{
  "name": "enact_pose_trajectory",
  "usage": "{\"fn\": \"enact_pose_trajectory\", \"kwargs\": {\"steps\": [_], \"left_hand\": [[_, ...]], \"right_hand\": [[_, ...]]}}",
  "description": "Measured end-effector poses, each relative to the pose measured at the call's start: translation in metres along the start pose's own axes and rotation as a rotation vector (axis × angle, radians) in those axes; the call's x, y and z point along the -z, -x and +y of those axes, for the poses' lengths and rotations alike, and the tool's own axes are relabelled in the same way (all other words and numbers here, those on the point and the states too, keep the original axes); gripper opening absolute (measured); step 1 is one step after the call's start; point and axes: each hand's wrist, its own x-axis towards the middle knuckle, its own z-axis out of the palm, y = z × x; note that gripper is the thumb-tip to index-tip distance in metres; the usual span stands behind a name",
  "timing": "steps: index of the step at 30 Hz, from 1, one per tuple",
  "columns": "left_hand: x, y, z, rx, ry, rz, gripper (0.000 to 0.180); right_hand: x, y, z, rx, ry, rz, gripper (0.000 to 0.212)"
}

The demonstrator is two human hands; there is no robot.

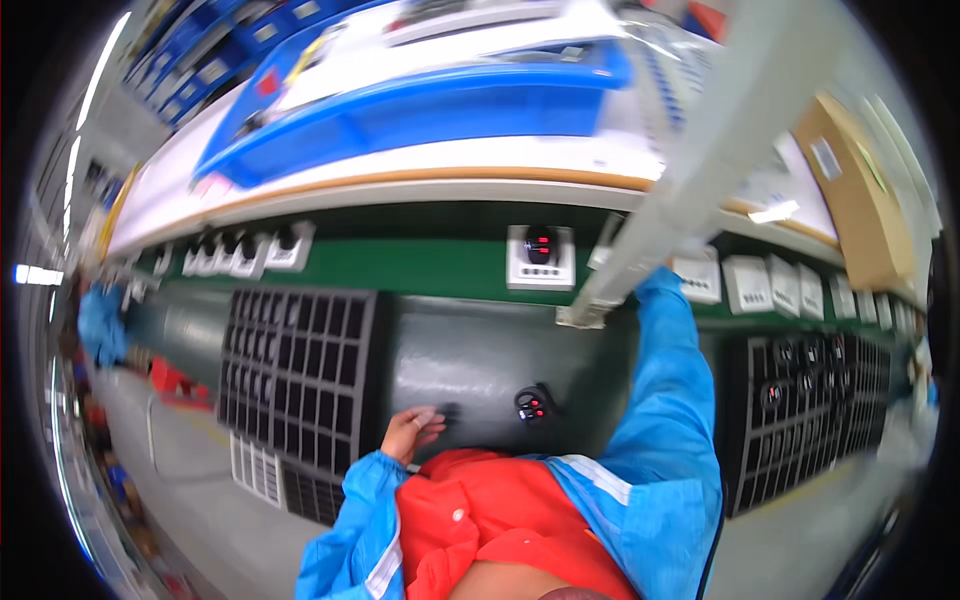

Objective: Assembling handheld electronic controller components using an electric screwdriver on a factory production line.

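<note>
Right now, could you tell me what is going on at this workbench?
A person in a blue coat stands at a dark work surface between two black grid trays. The left hand rests at the near edge of the surface, beside the left grid tray, fingers loosely curled; whether it holds anything is unclear. The right arm reaches up toward the grey upright post, and the right hand is hidden behind it. A small black device with red lights lies on the surface, untouched.

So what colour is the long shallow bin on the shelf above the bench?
Blue; the long shallow bin shows in the head view.
</note>
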Motion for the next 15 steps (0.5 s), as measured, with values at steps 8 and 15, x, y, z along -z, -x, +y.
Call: {"fn": "enact_pose_trajectory", "kwargs": {"steps": [8, 15], "left_hand": [[0.124, -0.011, 0.023, -0.334, 0.098, 0.452, 0.028], [0.312, -0.059, 0.013, -0.509, -0.776, 1.211, 0.023]], "right_hand": [[0.07, 0.028, 0.011, -0.197, -0.106, -0.115, 0.05], [0.193, 0.198, -0.011, -0.378, -0.719, -0.158, 0.016]]}}
